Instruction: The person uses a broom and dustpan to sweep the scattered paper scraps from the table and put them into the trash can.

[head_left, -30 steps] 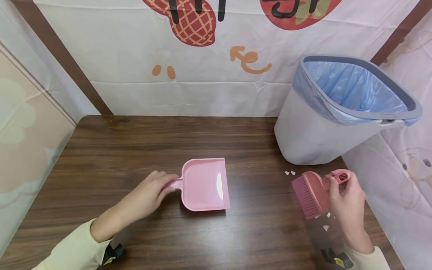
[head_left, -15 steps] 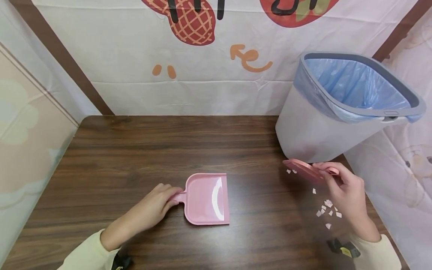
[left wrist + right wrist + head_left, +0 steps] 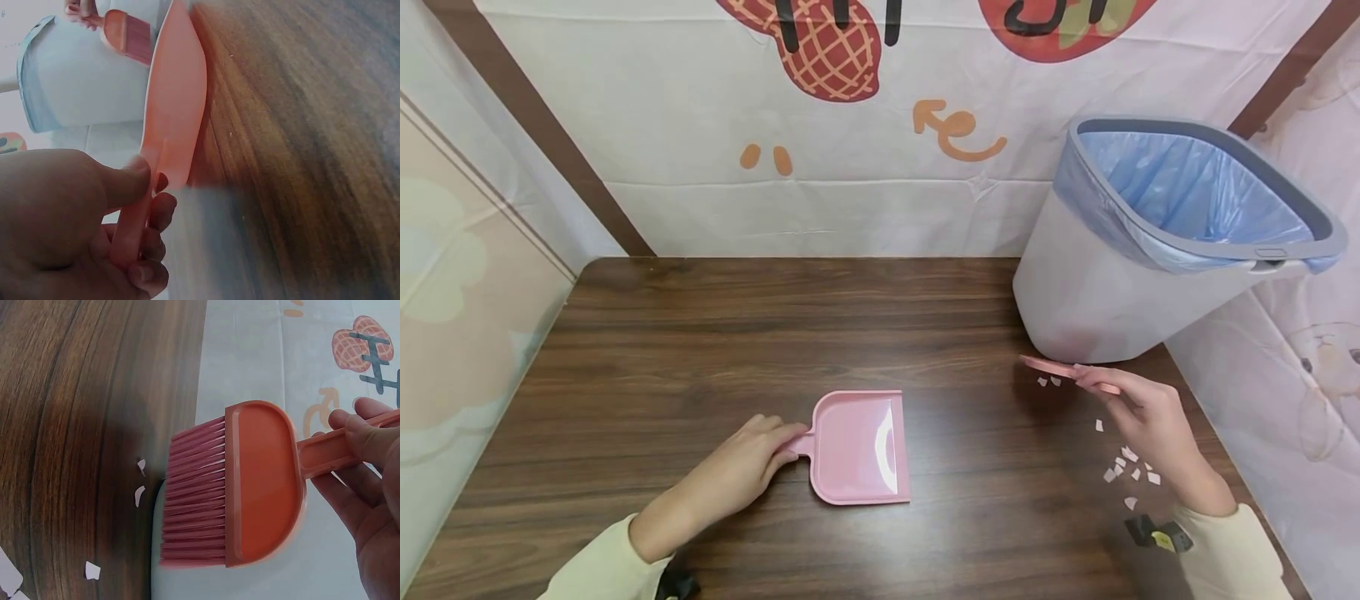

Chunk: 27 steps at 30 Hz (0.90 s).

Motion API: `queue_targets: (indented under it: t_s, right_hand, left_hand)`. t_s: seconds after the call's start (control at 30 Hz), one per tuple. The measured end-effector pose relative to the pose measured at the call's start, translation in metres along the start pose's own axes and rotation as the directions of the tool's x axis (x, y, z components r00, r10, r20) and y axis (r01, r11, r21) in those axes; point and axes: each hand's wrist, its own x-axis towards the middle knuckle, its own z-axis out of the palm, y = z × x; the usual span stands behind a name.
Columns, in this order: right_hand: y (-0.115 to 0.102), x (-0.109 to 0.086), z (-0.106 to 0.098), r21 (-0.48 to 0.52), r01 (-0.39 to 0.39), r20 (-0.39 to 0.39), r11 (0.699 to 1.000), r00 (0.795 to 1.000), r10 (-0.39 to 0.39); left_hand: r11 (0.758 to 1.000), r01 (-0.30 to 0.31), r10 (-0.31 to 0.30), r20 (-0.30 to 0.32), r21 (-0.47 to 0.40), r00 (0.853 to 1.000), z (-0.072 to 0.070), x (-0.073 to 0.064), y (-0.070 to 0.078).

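My left hand (image 3: 730, 475) grips the handle of a pink dustpan (image 3: 853, 450) at the middle of the table, its straight lip facing right. In the left wrist view, thumb and fingers wrap the dustpan handle, with the pan (image 3: 178, 94) close over the wood. My right hand (image 3: 1157, 429) holds a small pink brush (image 3: 265, 481) by its handle near the foot of the bin. From the head the brush appears edge-on; the right wrist view shows its bristles (image 3: 197, 500) pointing towards the tabletop. Several pale scraps (image 3: 1153, 478) lie just left of the right wrist, and two scraps (image 3: 1056, 382) beside the brush.
A pale bin (image 3: 1097, 283) lined with a blue bag (image 3: 1195, 183) stands at the back right of the dark wooden table (image 3: 760, 325). Behind the table hangs a printed white cloth (image 3: 880, 217). More cloth covers the sides.
The dustpan has come nearer to me. My right hand has turned the brush edge-on and moved it left and away, close to the bin's foot, uncovering scraps that were hidden.
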Motion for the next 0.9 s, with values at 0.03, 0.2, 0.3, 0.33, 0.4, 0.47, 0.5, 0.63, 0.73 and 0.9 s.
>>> queue_targets:
  t_s: [0.03,0.2,0.3,0.33,0.4,0.47,0.5,0.63,0.73,0.9]
  right_hand:
    - [0.0,0.0,0.0,0.004,-0.003,0.003,1.0,1.0,0.003]
    - [0.003,-0.002,-0.001,0.015,-0.021,0.036,1.0,0.999,0.02]
    - [0.005,-0.003,-0.002,0.025,-0.03,0.062,0.999,0.998,0.028]
    - [0.006,-0.004,-0.003,0.031,-0.032,0.068,0.999,0.997,0.03]
    - [0.006,-0.005,-0.006,0.043,-0.047,0.087,0.998,0.995,0.043]
    - [0.005,-0.006,-0.011,0.057,-0.073,0.114,0.996,0.991,0.066]
    - [0.005,-0.006,-0.014,0.063,-0.082,0.127,0.995,0.989,0.074]
    - [0.004,-0.009,-0.026,0.098,-0.105,0.181,0.99,0.98,0.086]
    - [0.005,-0.012,-0.034,0.146,-0.079,0.206,0.986,0.977,0.048]
    - [0.008,-0.017,-0.046,0.271,-0.074,0.254,0.96,0.967,0.002]
  left_hand:
    - [1.0,0.0,0.0,0.0,0.004,1.0,0.0,0.0,0.001]
    - [1.0,0.015,-0.015,0.017,0.016,1.0,-0.003,0.002,0.003]
    - [0.999,0.028,-0.029,0.031,0.018,0.999,-0.004,0.003,0.004]
    - [0.999,0.031,-0.032,0.033,0.019,0.999,-0.004,0.003,0.004]
    - [0.999,0.033,-0.034,0.035,0.018,0.999,-0.005,0.003,0.004]
    - [0.999,0.033,-0.034,0.036,0.016,0.999,-0.005,0.004,0.004]
    - [0.999,0.034,-0.035,0.035,0.015,0.999,-0.005,0.004,0.004]
    - [0.999,0.038,-0.039,0.032,0.011,0.999,-0.005,0.003,0.005]
    - [0.999,0.045,-0.045,0.033,0.009,0.998,-0.005,0.003,0.005]
    - [0.999,0.054,-0.054,0.037,0.01,0.998,-0.004,0.003,0.005]
